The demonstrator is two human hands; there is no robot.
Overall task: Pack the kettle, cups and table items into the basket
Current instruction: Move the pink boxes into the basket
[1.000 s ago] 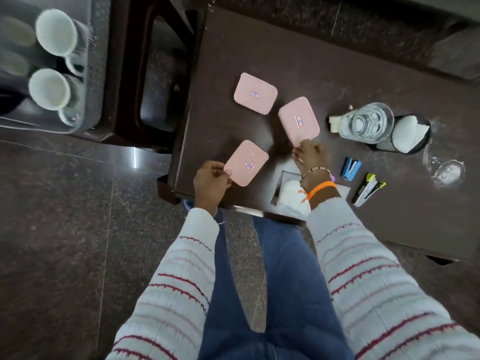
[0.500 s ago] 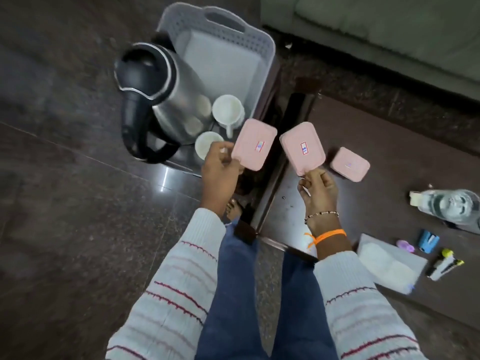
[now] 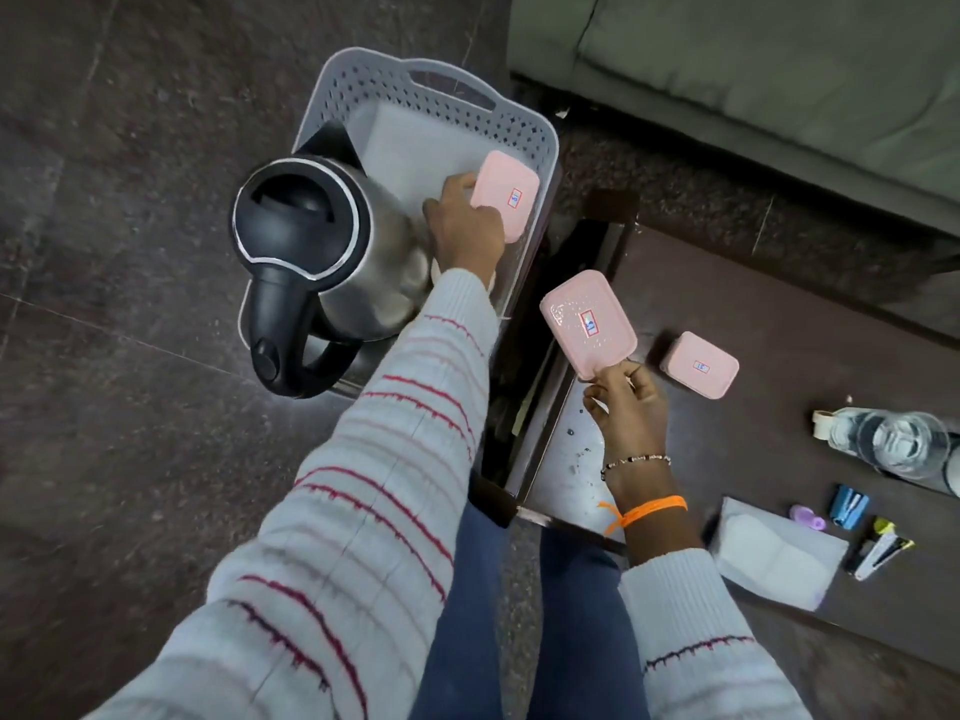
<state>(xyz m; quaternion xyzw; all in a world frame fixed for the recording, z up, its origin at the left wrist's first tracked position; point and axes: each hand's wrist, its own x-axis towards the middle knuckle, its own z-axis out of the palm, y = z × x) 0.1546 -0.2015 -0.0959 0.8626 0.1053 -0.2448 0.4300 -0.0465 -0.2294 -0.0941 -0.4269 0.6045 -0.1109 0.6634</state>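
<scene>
Electric kettle [image 3: 322, 252]: steel body, black lid and handle, stood in the near end of the grey perforated basket [image 3: 415, 96]; its base was hidden by its own body. Cups: hidden behind the kettle and left sleeve, not made out.

Left hand [image 3: 465, 226]: reached over the basket, palm down, fingers curled around the near edge of a pink lidded box [image 3: 506, 197], held inside the basket by its right wall; whether the box touched the floor of the basket could not be told.

Right hand [image 3: 626, 405]: raised above the table's left edge, thumb and fingers pinching the near corner of a second pink box [image 3: 587, 324], tilted.

Third pink box [image 3: 698, 364]: lay flat on the dark table [image 3: 779, 314], just right of the held one.

Towards the table's right edge: white napkin pack [image 3: 779, 556], small purple item [image 3: 808, 517], blue stapler [image 3: 849, 506], yellow-tipped item [image 3: 880, 548], clear water bottle [image 3: 893, 444] partly cut off by the frame.
</scene>
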